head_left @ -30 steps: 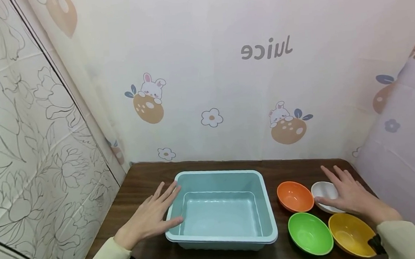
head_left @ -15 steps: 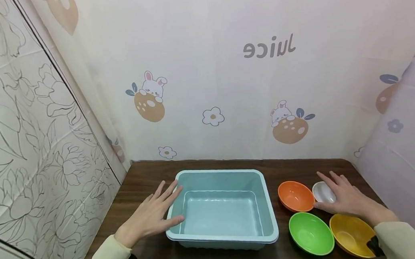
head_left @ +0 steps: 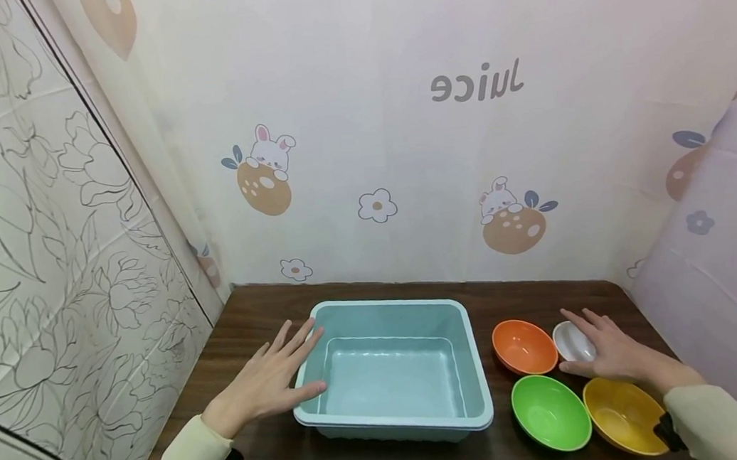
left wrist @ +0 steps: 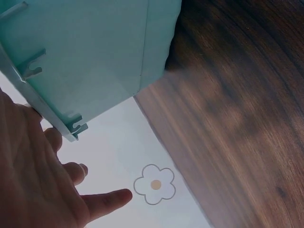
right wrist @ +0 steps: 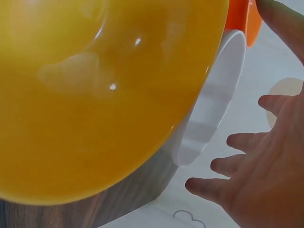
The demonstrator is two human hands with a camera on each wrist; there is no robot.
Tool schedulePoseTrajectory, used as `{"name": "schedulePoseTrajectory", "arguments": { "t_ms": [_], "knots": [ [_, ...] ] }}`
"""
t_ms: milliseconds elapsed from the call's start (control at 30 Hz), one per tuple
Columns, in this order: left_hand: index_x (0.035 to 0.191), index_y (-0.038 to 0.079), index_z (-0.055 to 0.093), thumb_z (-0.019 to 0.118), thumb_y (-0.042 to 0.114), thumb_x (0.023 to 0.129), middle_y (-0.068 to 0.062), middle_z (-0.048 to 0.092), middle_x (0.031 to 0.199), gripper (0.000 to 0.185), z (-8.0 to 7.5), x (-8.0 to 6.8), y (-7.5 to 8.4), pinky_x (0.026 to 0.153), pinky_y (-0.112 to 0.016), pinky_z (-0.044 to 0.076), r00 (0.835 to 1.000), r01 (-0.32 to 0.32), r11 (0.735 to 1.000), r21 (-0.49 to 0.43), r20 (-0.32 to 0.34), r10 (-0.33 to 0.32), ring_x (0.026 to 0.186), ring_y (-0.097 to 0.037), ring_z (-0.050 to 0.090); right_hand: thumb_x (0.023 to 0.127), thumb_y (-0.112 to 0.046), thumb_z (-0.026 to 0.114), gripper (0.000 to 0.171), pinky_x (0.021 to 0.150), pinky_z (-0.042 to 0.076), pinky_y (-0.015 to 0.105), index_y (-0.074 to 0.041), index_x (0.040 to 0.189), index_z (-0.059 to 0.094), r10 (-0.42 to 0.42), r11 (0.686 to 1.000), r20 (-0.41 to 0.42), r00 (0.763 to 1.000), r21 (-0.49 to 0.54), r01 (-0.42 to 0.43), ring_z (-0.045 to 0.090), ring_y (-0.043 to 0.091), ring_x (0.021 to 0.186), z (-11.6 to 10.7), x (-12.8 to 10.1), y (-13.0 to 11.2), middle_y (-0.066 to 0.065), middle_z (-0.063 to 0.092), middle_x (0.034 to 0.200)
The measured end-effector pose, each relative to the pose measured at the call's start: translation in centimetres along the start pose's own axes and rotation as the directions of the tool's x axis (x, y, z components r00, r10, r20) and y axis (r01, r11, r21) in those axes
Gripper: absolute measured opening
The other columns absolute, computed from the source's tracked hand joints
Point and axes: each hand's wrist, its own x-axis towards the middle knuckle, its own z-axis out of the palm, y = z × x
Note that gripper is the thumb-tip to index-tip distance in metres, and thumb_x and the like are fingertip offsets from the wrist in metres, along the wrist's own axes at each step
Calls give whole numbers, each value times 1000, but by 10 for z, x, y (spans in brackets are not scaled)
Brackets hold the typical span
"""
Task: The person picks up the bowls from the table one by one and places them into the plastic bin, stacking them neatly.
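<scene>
White bowl [head_left: 574,342] sits at the far right of the table [head_left: 252,316], just right of the orange bowl [head_left: 524,347] and beyond the yellow bowl [head_left: 622,415]. Right hand [head_left: 611,352] lies over it, fingers straight and spread, thumb at its near rim. Left hand [head_left: 270,379] rests flat and open against the left wall of the teal bin [head_left: 474,365], thumb touching the rim. Green bowl [head_left: 550,413] waits near the bin's right corner.

A dark wood-grain table [head_left: 258,309] stands in a corner hung with pale cloth printed with bunnies, oranges, small flowers and the mirrored word "Juice" [head_left: 477,83], beside a left sheet [head_left: 54,230] of outlined flowers, in soft even light.
</scene>
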Motion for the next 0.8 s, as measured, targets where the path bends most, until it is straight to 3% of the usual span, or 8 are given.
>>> {"name": "schedulePoseTrajectory", "arguments": {
  "t_ms": [467,800],
  "knots": [
    [166,34,13,51,70,96,7,8,175,87,-1,0,2,109,-78,31,1000,12,1000,-19,26,-12,159,-40,12,81,-49,80,99,89,29,90,1,154,34,22,1000,58,998,5,-22,26,81,126,-3,-1,-2,52,26,148],
    [166,35,13,52,69,97,6,10,175,87,-1,0,1,108,-79,31,1000,14,1000,-21,19,-14,158,-41,14,78,-48,82,93,89,34,89,-2,148,43,3,998,68,998,-62,1,28,81,126,0,3,1,51,28,148]
  ]
}}
